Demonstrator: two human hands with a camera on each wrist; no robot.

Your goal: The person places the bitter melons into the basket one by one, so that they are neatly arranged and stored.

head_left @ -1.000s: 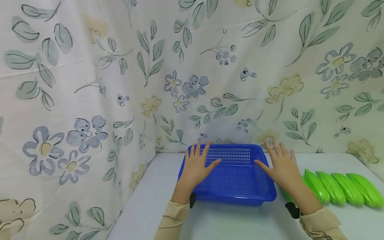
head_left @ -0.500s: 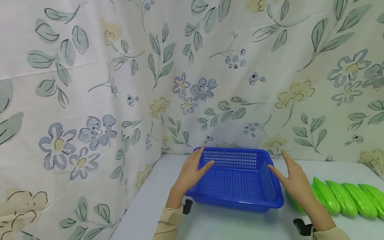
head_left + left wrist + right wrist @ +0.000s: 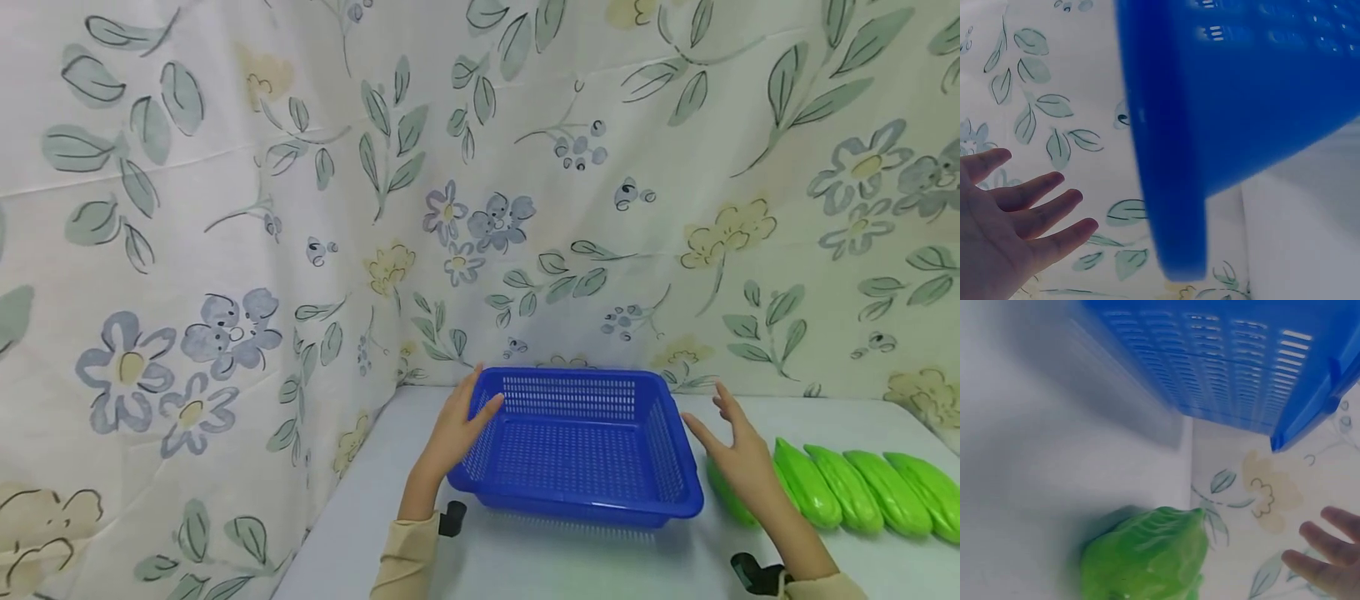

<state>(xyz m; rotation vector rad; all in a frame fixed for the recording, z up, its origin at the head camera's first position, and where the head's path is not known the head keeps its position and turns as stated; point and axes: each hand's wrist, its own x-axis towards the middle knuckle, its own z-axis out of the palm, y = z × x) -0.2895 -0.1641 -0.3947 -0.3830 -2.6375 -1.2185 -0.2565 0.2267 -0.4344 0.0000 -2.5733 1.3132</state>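
Note:
A blue plastic basket (image 3: 577, 505) with slotted walls stands on the white table, nothing inside it. My left hand (image 3: 452, 429) is at the basket's left side, thumb toward the rim. In the left wrist view that hand (image 3: 1007, 231) shows straight, spread fingers, apart from the blue rim (image 3: 1169, 156). Beyond the right side, my right hand (image 3: 741, 457) is held with thumb and fingers spread, a gap between it and the basket. The right wrist view shows its fingertips (image 3: 1311, 565) clear of the basket wall (image 3: 1210, 362).
Several glossy green, ridged, gourd-like vegetables (image 3: 847, 492) lie in a row at the right, partly behind my right forearm; one (image 3: 1147, 556) is close in the right wrist view. A floral cloth (image 3: 570, 192) hangs behind and to the left of the white table (image 3: 360, 517).
Both hands have moved outward, from in front of the basket in the view to its left and right sides. The head view has shifted slightly.

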